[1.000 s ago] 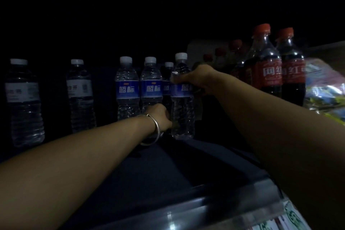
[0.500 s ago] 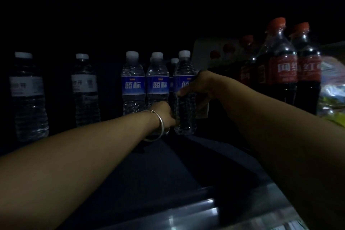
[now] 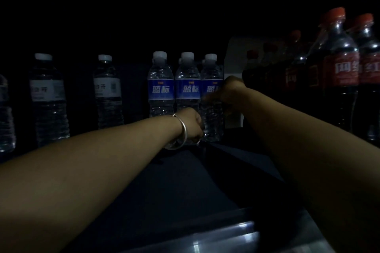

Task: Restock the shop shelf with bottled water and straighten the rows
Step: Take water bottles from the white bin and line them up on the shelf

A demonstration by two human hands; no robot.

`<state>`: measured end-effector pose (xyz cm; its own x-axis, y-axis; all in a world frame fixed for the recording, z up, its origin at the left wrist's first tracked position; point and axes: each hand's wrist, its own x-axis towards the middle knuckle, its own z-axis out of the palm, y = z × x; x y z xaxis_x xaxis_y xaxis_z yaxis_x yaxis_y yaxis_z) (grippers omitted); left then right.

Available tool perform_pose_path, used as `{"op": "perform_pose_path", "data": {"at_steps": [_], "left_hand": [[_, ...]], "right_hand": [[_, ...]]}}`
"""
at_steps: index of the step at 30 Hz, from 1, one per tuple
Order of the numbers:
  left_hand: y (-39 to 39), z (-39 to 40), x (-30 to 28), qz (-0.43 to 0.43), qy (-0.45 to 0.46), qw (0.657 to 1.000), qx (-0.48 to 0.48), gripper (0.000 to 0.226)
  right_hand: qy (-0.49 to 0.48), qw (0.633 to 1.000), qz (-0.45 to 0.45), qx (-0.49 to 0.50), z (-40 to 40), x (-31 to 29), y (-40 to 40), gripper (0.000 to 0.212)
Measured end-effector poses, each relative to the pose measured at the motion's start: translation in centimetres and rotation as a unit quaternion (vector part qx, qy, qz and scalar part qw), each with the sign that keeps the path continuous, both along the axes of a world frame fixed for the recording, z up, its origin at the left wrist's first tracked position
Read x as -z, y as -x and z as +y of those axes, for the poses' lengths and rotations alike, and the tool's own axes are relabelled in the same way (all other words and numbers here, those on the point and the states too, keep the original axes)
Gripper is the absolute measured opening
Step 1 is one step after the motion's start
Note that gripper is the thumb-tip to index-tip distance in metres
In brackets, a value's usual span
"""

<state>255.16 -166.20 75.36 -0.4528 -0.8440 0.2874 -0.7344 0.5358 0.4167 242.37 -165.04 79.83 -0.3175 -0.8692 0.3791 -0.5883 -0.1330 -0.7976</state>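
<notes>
Far left I see two white-label water bottles standing well apart on the dark shelf; next come three blue-label bottles shoulder to shoulder, and the rightmost blue-label bottle is the one in hand; my left hand curls round its lower ribbed body near the base, a bangle on that wrist; my right hand grips it at the label band, though blur hides the fingers; further right stand dark cola bottles with red caps. I judge the full bottle fairly heavy for its size, its thin wall soft and crushable, possibly slick; the stiffer base and shoulder seem the safest holds, upright, sliding rather than lifting.
</notes>
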Motion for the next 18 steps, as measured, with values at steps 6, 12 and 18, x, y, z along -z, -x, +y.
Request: {"op": "perform_pose_path", "data": {"at_steps": [6, 12, 18], "left_hand": [[-0.6, 0.7, 0.2, -0.003, -0.023, 1.000, -0.001, 0.018], [-1.2, 2.9, -0.4, -0.030, -0.016, 0.999, 0.001, 0.006], [-2.6, 7.6, -1.0, 0.010, 0.034, 0.999, 0.019, 0.010]], "right_hand": [[-0.006, 0.999, 0.035, 0.005, 0.0, 0.1, 0.2, 0.063], [-0.057, 0.979, 0.187, 0.050, 1.2, 0.4, 0.2, 0.057], [-0.017, 0.948, 0.302, 0.101, 6.4, 1.2, -1.4, 0.027]]}}
